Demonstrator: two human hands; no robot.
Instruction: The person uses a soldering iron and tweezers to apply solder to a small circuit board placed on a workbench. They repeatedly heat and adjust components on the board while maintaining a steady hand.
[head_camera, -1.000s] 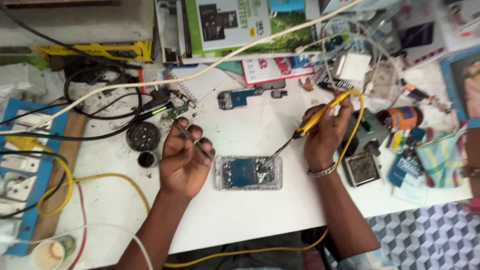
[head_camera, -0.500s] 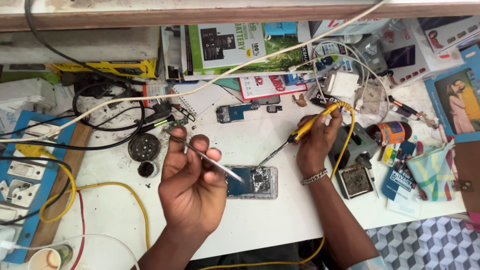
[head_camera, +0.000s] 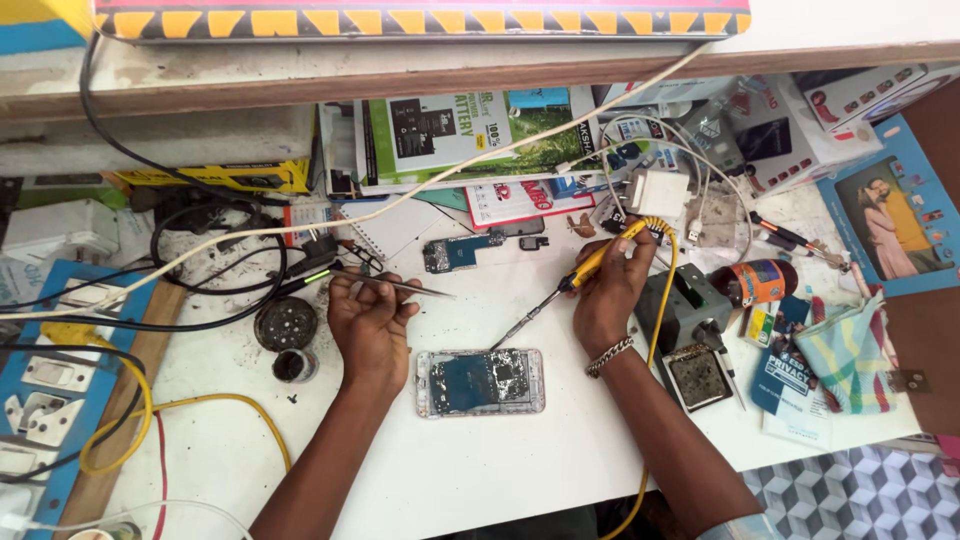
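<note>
Your right hand (head_camera: 607, 290) grips a yellow-handled soldering iron (head_camera: 600, 260), its tip angled down-left just above the opened smartphone with exposed circuit board (head_camera: 480, 381), which lies long axis left-right near the white bench's (head_camera: 500, 460) front edge. Your left hand (head_camera: 368, 320) pinches thin metal tweezers (head_camera: 400, 287), farther back.

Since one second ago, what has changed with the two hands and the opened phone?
The left hand drew back from over the opened phone toward the cables, tweezers now in its fingers. The right hand kept its grip on the yellow soldering iron, whose tip sits at the phone's top edge. The phone stayed flat on the white table.
</note>
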